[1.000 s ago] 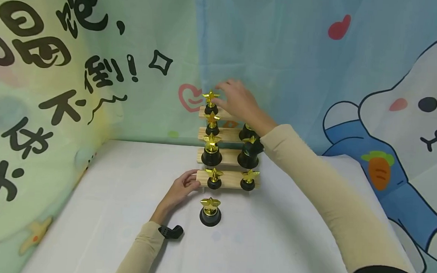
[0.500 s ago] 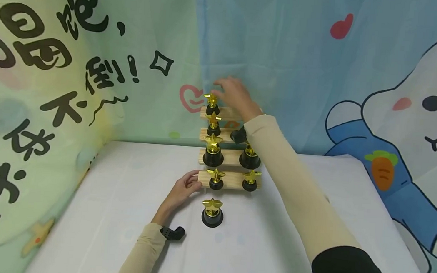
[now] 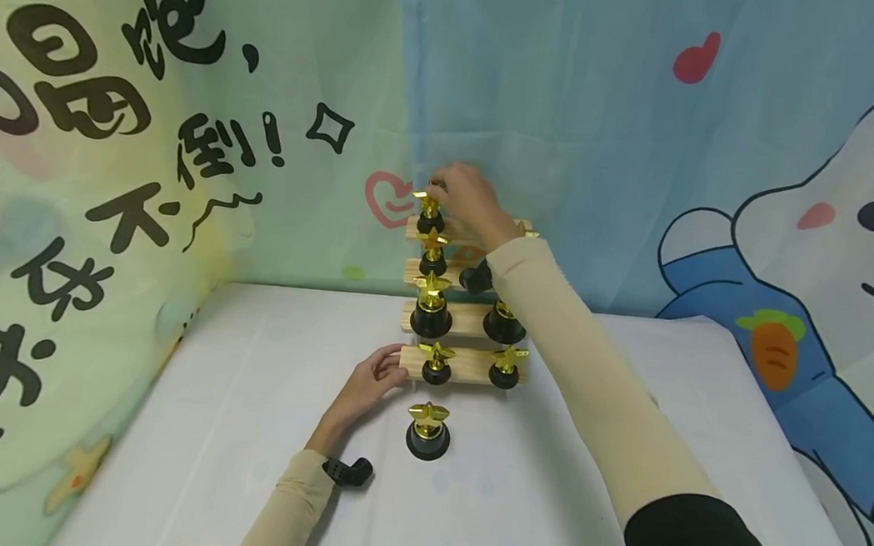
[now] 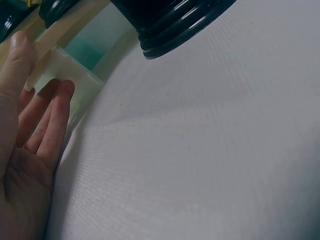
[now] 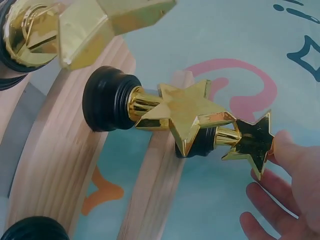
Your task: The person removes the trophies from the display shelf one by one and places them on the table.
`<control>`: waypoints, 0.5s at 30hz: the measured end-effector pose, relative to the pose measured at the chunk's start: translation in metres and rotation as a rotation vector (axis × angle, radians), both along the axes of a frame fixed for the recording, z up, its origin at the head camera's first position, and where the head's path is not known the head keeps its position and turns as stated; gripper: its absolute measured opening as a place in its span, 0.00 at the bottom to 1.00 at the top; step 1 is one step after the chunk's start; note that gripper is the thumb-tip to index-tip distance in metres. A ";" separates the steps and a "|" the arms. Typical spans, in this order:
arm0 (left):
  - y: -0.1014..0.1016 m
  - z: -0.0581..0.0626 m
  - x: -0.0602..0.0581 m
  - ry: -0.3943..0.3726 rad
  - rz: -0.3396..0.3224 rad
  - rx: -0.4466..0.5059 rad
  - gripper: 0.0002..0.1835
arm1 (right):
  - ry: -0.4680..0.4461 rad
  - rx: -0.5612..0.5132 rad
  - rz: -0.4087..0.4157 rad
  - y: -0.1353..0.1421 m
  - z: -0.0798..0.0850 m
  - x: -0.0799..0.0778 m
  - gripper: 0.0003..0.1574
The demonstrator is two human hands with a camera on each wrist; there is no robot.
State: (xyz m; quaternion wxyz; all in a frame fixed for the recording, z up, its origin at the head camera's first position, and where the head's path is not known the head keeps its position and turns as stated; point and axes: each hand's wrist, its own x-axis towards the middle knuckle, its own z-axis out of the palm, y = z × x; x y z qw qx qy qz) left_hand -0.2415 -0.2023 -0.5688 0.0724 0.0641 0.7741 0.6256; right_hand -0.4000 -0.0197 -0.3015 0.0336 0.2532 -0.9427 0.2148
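I have the right hand [image 3: 466, 198] up by the top plank [image 3: 454, 231], its thumb and a fingertip seeming to pinch the star of the topmost trophy [image 3: 430, 218], which stands on that plank's left end. In my head view the trophy lies toward 8 o'clock from the middle of this hand, its long axis running 12 to 6, base down; the right wrist view shows that axis lying roughly 3 to 9, star at the 3 end. I judge that any turn or lift hinges on that axis, with the second trophy [image 3: 433, 260] close by at 6 o'clock. The right hand is nearer; the left hand [image 3: 365, 385] sits well apart, toward 7 o'clock, fingers loosely extended, touching the lowest plank [image 3: 469, 365] at its left end.
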 end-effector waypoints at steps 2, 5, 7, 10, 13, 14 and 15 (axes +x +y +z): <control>0.001 0.000 0.000 0.006 -0.001 0.002 0.30 | -0.006 -0.031 0.004 0.000 0.001 0.001 0.19; 0.001 -0.001 0.000 0.014 0.001 -0.006 0.30 | -0.009 -0.080 -0.004 0.004 0.004 0.001 0.20; 0.001 -0.001 0.000 0.021 -0.001 -0.009 0.30 | -0.010 -0.117 -0.009 0.008 0.008 0.001 0.20; 0.001 -0.002 0.000 0.021 -0.006 -0.010 0.30 | 0.007 -0.161 -0.032 0.016 0.016 -0.001 0.21; 0.001 -0.002 0.000 0.021 -0.006 -0.008 0.30 | 0.035 -0.202 -0.047 0.024 0.023 -0.002 0.21; 0.000 -0.002 0.000 0.017 -0.001 -0.006 0.30 | 0.045 -0.214 -0.048 0.027 0.025 -0.002 0.21; -0.001 -0.002 0.000 0.017 0.004 -0.007 0.30 | 0.052 -0.228 -0.046 0.029 0.027 -0.001 0.21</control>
